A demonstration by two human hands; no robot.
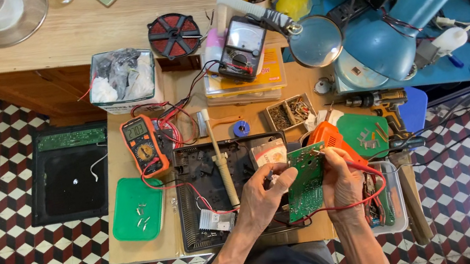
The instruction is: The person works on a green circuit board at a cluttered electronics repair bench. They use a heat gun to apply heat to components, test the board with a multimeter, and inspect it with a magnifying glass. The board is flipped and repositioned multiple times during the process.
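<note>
Green fibreglass sets the scene: a green circuit board [305, 180] stands tilted on edge above the open black appliance housing [204, 174], at the near edge of the wooden worktop [121, 169]. The left hand [261, 200] props the board from its left side, with its grip closed on a dark test probe [268, 177] whose tip meets the board. The right hand [338, 181] steadies the opposite edge, its grip pinched on a red-leaded probe [323, 152] that touches the top of the board. Red test leads [359, 200] loop below the right hand, and more red lead trails left toward an orange digital multimeter [144, 145] lying on the worktop with figures on its display. A soldering iron [220, 159] lies across the housing, and a finned heat sink [214, 218] rests inside it. Beside the meter sits a green plastic lid [137, 208] holding a few screws; farther back stand an analogue meter [242, 48], a magnifying lens [315, 42] and a blue desk lamp [395, 31]. The board looks light and stiff but fragile, with solder joints and small parts easily harmed, so it is best held by its bare edges, as both hands appear to do.
</note>
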